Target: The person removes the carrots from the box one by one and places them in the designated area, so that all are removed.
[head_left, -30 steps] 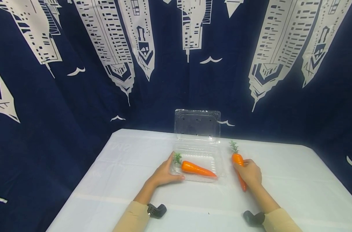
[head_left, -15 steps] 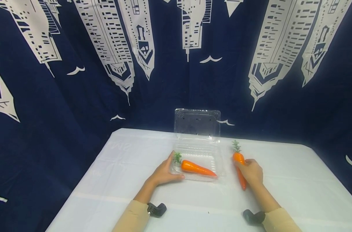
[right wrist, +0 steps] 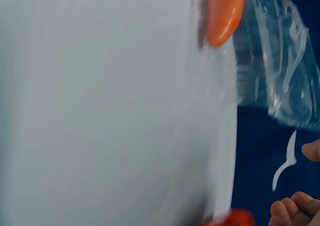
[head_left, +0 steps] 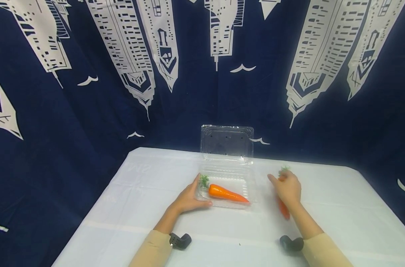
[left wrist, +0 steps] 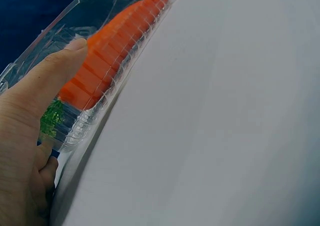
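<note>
A clear plastic clamshell container (head_left: 227,205) stands on the table with its lid (head_left: 227,142) raised at the back. An orange carrot (head_left: 225,193) with green leaves lies inside it, tip to the right. My left hand (head_left: 187,200) holds the container's left side; in the left wrist view the thumb (left wrist: 55,68) lies over its wall. To the right of the container, a second carrot (head_left: 283,208) lies partly hidden under my right hand (head_left: 287,188). The right thumb (right wrist: 312,151) stands apart from the fingers, and the space between them holds nothing.
A white cloth covers the table (head_left: 139,185). Behind it hangs a dark blue curtain (head_left: 202,104) with white building prints. Each wrist carries a dark grey device, such as the left one (head_left: 180,241).
My right hand has moved up along the second carrot, and its thumb has come away from it. That carrot has shifted slightly right. The left hand and container have stayed put.
</note>
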Demonstrator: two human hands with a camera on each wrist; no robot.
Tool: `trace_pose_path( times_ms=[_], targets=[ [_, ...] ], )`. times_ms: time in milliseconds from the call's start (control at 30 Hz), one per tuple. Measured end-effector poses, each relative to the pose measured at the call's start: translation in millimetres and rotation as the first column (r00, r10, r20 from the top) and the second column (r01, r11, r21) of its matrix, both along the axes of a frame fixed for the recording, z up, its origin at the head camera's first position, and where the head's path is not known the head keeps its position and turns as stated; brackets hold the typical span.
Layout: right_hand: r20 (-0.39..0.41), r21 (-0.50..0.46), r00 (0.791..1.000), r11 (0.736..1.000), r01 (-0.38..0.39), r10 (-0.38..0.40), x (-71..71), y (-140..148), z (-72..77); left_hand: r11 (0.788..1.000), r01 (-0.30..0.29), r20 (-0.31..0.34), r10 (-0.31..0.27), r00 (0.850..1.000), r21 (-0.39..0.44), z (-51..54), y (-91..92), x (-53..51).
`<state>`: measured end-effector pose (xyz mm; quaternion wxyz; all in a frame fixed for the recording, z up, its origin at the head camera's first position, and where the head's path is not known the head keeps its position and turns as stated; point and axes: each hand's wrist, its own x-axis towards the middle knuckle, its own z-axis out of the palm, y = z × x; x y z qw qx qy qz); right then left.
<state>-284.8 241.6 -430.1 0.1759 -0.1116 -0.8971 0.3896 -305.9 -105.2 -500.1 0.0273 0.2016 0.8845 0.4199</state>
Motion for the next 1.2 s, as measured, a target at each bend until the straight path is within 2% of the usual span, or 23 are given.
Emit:
trace_pose_path(
  times_ms=[267,533,767,933,1200],
  targets=[
    [0.07,-0.029,0.992,0.995,-0.1,0.102,-3.1,-37,12.8,1.0,-0.003,0.009,0.003,1.0,-0.008,-1.2,0.0,1.3],
    [0.064,-0.05,0.971,0.972,-0.228,0.231,-4.8,-72,19.1,1.0,0.005,0.006,-0.005,1.0,0.0,0.5,1.3,2.1],
    [0.031,-0.027,0.93,0.931,-0.364,0.365,-9.6,-93,14.3,1.0,0.002,0.013,-0.002,1.0,0.002,1.7,1.5,2.1],
    [0.058,-0.018,0.907,0.909,-0.416,0.416,-11.6,-103,6.6,1.0,0.002,0.0,-0.002,1.0,0.003,1.5,0.8,1.0],
    [0.056,-0.017,0.868,0.87,-0.493,0.493,-12.0,-113,-1.9,1.0,-0.002,0.004,0.002,1.0,0.005,1.8,0.1,1.2]
  ],
)
